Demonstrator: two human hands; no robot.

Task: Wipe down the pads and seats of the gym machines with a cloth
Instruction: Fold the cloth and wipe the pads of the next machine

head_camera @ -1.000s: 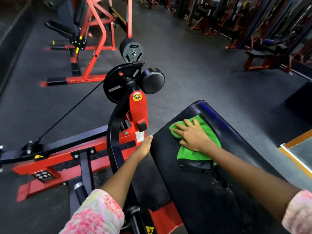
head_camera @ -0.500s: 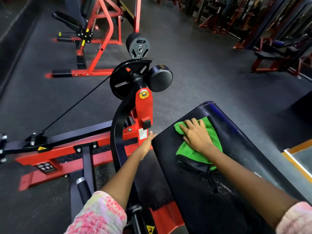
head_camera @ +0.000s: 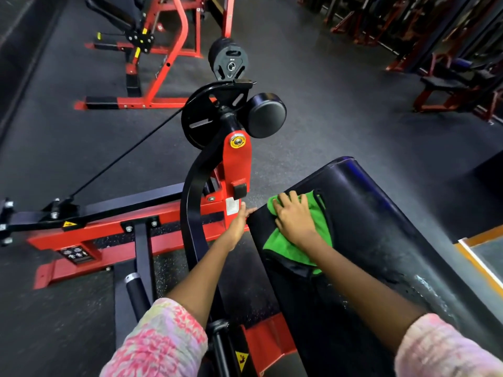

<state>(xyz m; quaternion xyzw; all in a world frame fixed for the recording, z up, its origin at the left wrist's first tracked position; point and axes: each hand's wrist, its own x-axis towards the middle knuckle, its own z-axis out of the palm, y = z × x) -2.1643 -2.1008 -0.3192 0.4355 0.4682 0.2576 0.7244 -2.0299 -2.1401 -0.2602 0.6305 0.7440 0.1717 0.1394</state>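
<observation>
A long black padded bench [head_camera: 381,229] slopes away from me at the lower right, with wet streaks on its near part. A green cloth [head_camera: 288,248] with a black edge lies on the pad near its far left corner. My right hand [head_camera: 295,217] presses flat on the cloth, fingers spread and pointing away. My left hand [head_camera: 239,221] rests with straight fingers against the pad's left edge, beside the red frame. A round black roller pad [head_camera: 265,115] sits on the machine's arm beyond the bench.
The red and black machine frame [head_camera: 122,235] and a curved black arm [head_camera: 193,202] stand left of the bench. A weight plate [head_camera: 228,62] hangs behind. Another red machine [head_camera: 163,63] is at the far left, benches [head_camera: 446,88] at the far right. Dark rubber floor lies between.
My right hand has slid the cloth leftward across the pad, toward its left edge. My left hand stays at that edge.
</observation>
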